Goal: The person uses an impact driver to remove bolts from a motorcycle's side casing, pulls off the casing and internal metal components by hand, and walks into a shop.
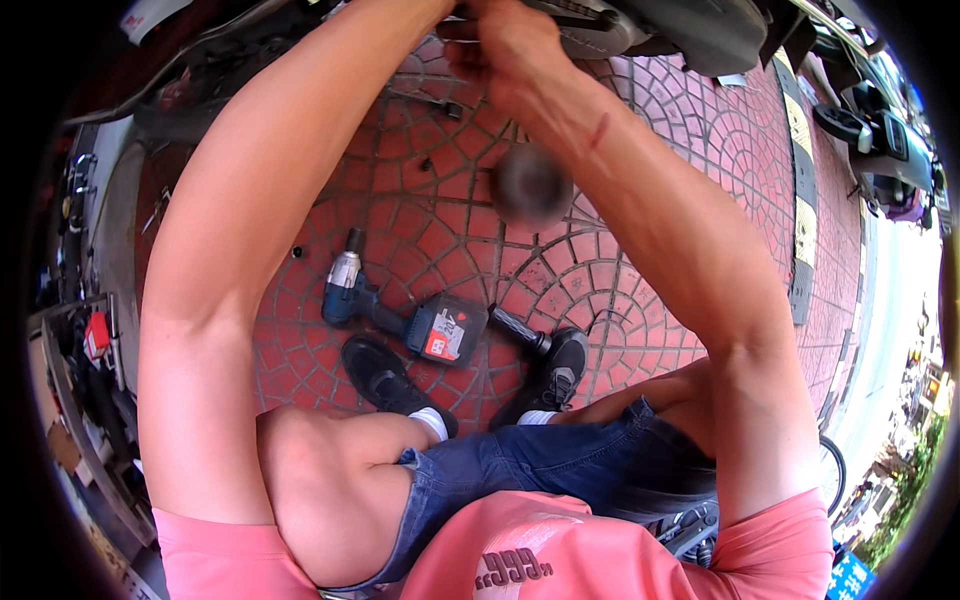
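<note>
Both my arms reach forward to the underside of a parked motorbike at the top edge. My left hand is almost wholly cut off there, and its fingers are hidden. Beside it, my right hand has its shadowed fingers curled in by the dark metal parts; what they hold cannot be made out. Below the right wrist, a round, cup-like metal part shows smeared by motion, apart from the visible fingers. A cordless impact wrench with a socket on its nose lies on the paving near my feet.
A black ribbed handle lies by my right shoe. A metal tool and small dark pieces are on the red paving. Shelves of clutter line the left; a yellow-black kerb strip and a parked scooter stand right.
</note>
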### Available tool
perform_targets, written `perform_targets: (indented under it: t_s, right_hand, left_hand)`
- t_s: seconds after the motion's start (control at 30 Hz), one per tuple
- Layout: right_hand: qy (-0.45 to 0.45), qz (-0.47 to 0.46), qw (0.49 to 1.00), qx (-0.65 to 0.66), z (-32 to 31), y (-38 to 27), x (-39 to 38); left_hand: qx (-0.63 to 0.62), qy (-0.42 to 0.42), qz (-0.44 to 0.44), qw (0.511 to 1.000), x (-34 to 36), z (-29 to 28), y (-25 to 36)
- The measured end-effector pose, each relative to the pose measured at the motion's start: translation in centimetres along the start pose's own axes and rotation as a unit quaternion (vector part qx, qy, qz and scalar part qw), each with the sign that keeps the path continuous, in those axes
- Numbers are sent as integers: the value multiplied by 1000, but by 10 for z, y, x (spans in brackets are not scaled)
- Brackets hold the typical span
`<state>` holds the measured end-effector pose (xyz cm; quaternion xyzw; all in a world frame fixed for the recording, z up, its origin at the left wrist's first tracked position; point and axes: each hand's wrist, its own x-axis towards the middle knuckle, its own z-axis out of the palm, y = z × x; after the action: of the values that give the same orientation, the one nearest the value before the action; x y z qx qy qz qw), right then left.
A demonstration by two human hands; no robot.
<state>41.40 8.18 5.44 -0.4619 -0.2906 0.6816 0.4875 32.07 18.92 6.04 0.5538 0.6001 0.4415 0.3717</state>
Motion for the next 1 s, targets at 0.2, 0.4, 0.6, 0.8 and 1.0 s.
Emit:
perform_targets:
  t_s: [0.2,0.4,0.6,0.8,1.0]
  right_hand:
    - [39,-70,996,-29,5,3,37]
    - [103,-84,989,58,-27,-18,47]
    - [47,-11,991,127,3,4,43]
    - [41,-39,993,99,-38,2,59]
    - [-38,-1,984,173,-33,6,47]
  left_hand:
    - [77,37,26,996,-24,-28,12]
    - [-19,80,29,996,-70,0,2]
    - [84,32,-73,993,-152,-64,-107]
    - [4,-142,-245,959,-206,-75,-137]
    - [62,-220,-283,931,-233,-81,-157]
